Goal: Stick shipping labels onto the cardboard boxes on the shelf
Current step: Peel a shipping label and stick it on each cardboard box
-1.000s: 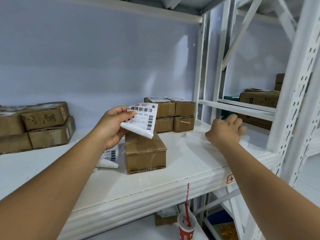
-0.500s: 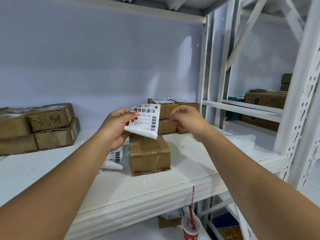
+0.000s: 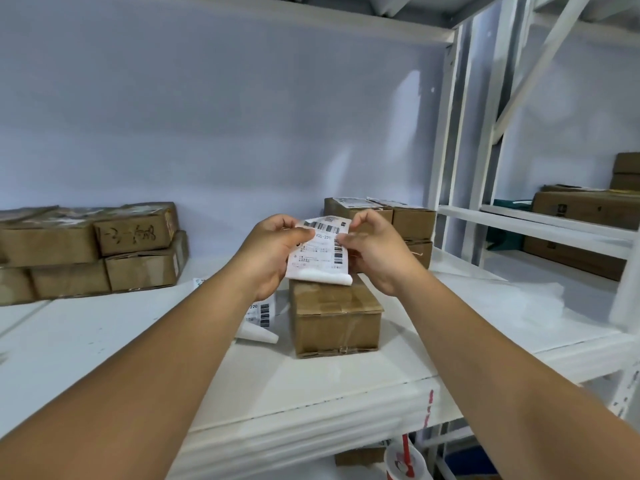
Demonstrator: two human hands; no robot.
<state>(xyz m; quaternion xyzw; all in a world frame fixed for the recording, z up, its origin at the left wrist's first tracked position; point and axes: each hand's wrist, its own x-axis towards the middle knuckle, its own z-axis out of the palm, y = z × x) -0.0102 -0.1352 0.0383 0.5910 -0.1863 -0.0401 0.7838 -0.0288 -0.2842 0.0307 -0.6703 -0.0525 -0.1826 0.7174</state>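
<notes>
shipping label (image 3: 320, 251) pinched at its left edge by left hand (image 3: 268, 252) and right edge by right hand (image 3: 375, 252), held just above cardboard box (image 3: 334, 315) on white shelf (image 3: 346, 389), more labels (image 3: 259, 315) lying beside box

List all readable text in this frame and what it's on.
"V05-220" on the shipping label pinched by the left hand and right hand; other print too small.
"220" on the loose label on the shelf.
Handwriting on the left cardboard box: illegible.
Print on the back-box labels: blurred.
</notes>
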